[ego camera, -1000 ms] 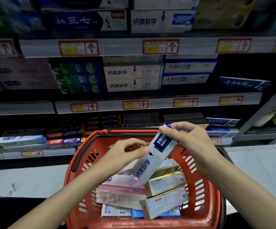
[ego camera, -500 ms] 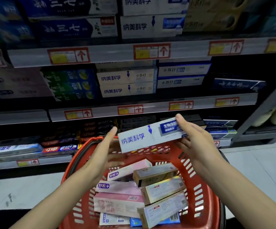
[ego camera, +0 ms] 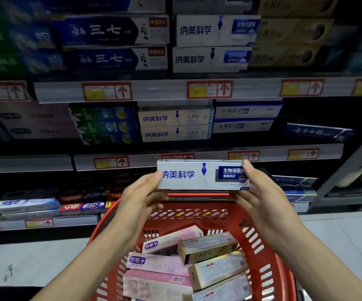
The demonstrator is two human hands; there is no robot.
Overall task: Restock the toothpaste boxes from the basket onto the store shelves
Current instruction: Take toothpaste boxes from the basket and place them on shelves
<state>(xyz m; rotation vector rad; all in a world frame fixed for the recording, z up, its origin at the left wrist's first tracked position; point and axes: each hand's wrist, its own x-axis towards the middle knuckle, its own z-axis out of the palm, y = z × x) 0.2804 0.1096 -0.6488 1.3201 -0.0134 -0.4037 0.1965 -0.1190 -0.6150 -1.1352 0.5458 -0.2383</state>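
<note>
White toothpaste box (ego camera: 197,175): hung level above the far rim of the basket, printed face toward the camera, in front of the lower shelf rail.
Left hand (ego camera: 141,198): gripped the box's left end, thumb on the front edge, fingers curled behind and under.
Right hand (ego camera: 260,196): gripped the right end, thumb up over the top corner, fingers cupped beneath.
Red basket (ego camera: 271,246): sat low between the forearms, open-topped, close to the shelving front.
Basket load: held pink boxes (ego camera: 156,263) lying flat on the left and gold boxes (ego camera: 208,246) tilted on the right, touching one another.
Upper shelf rail (ego camera: 154,90): ran across the whole view, tagged, jutting ahead of the stock.
Lower shelf rail (ego camera: 273,155): ran just behind the held box.
Matching white boxes (ego camera: 214,30): stood two high on the top tier, packed tight between dark-blue and gold stacks.
Open room: showed as a dark gap on the middle tier at far right, above one slanted dark-blue box (ego camera: 314,132).
Floor (ego camera: 34,261): spread pale on both sides of the basket.
</note>
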